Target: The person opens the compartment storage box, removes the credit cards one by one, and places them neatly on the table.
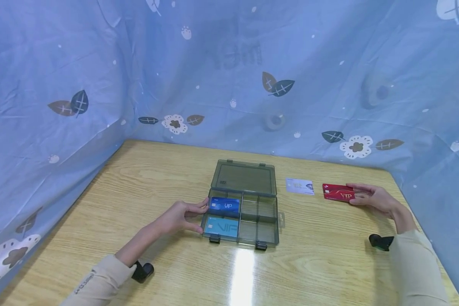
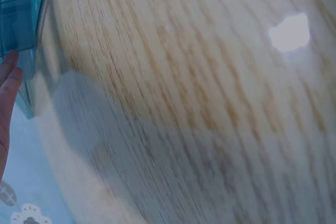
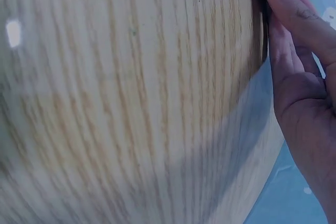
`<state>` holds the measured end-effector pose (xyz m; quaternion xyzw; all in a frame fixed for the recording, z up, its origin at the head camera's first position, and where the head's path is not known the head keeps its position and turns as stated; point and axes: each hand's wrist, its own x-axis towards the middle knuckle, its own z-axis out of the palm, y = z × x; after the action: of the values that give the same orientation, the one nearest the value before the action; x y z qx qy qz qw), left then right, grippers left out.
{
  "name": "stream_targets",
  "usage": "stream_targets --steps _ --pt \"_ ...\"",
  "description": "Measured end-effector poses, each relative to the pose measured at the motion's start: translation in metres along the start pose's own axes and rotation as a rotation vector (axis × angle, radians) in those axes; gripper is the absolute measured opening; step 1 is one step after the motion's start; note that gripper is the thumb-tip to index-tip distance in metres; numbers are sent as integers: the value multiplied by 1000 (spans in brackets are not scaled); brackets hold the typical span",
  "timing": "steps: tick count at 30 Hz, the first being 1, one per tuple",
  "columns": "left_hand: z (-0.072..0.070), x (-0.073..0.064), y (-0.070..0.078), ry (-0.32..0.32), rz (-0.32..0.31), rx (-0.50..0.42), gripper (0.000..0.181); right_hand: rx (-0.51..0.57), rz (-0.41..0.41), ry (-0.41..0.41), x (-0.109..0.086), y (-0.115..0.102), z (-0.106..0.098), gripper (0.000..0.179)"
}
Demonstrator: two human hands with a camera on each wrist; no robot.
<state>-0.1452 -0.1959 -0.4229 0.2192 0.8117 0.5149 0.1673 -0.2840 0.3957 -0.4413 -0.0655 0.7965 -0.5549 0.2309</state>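
Red rectangular VIP card [image 1: 337, 193] at right, its right end pinched by right hand [image 1: 376, 200], thumb and fingers nearly closed; white rectangular card [image 1: 300, 186] just left of it on wooden table [image 1: 310, 259]. I see left hand [image 1: 181, 216], fingers and thumb spread, touching left side of opened grey see-through plastic box [image 1: 248, 231]; blue card [image 1: 224, 205] in rear-left compartment, teal card [image 1: 222, 227] in front-left

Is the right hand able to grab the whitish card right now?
Probably not straight away: the right hand seems to be pinching the red card, which sits between it and the whitish card. Nothing covers the whitish card, though.
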Motion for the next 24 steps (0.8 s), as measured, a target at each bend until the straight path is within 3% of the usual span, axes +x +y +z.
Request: stream_targets --steps 8,13,19,24 --pt "0 0 2 8 -27 11 63 -184 -56 65 5 -7 5 59" --pt "-1 -1 2 10 -23 15 63 -231 -73 59 8 -9 9 68" --pt "-1 0 2 7 -19 15 63 -357 -51 55 10 -9 8 72" --pt "0 0 1 6 -18 7 62 -397 -26 32 13 -9 6 73"
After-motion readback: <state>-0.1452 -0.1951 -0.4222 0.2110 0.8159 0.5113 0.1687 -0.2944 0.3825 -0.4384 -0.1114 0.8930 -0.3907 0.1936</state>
